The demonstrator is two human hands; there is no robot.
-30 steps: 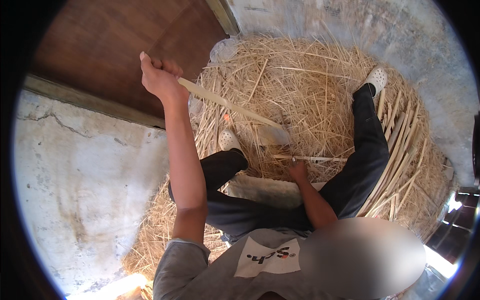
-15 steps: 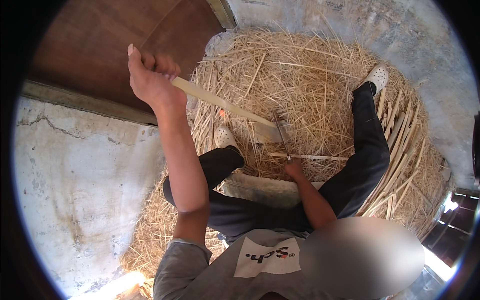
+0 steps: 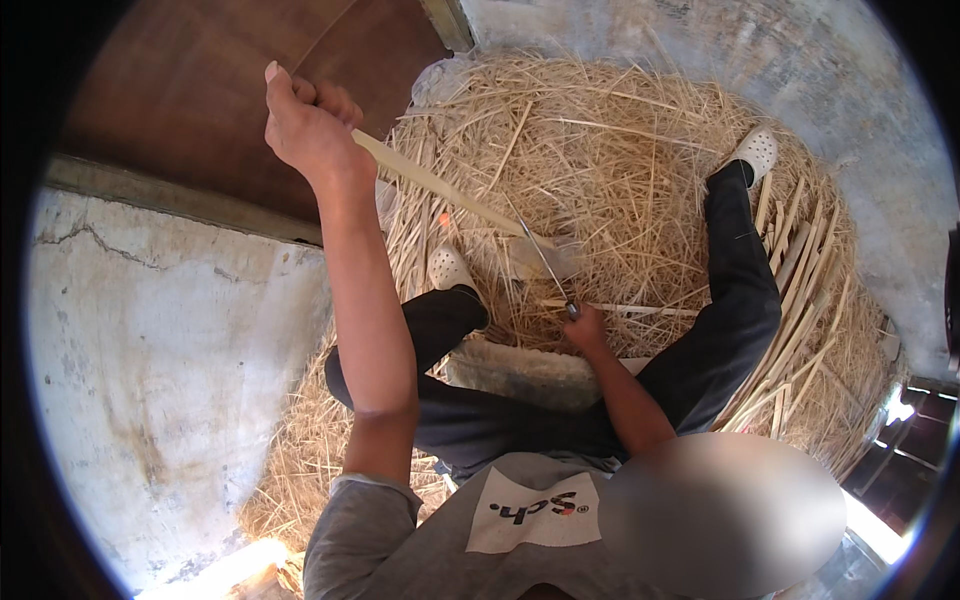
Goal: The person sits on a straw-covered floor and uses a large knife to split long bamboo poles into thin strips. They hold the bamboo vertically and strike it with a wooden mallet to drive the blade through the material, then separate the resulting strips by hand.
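Observation:
My left hand (image 3: 318, 125) is raised at the far left, its fingers closed round the upper end of a pale, flat bamboo strip (image 3: 430, 182). The strip slants down to the right, and its lower end lies by a small flat block (image 3: 545, 262) amid the shavings. My right hand (image 3: 588, 328) grips the dark handle of a long, narrow-bladed knife (image 3: 543, 257). The blade points up and to the left and crosses the strip near its lower end; whether it touches the strip I cannot tell.
A thick heap of bamboo shavings (image 3: 620, 130) spreads round my feet in pale clogs (image 3: 756, 150). Split bamboo strips (image 3: 800, 290) lie in a bundle beyond my right leg. A pale slab (image 3: 520, 374) sits between my legs. Walls and a brown door (image 3: 200, 100) stand close.
My left hand has moved up slightly with the strip. The knife's blade has swung to the left and now leans more, while my right hand has stayed nearly in place.

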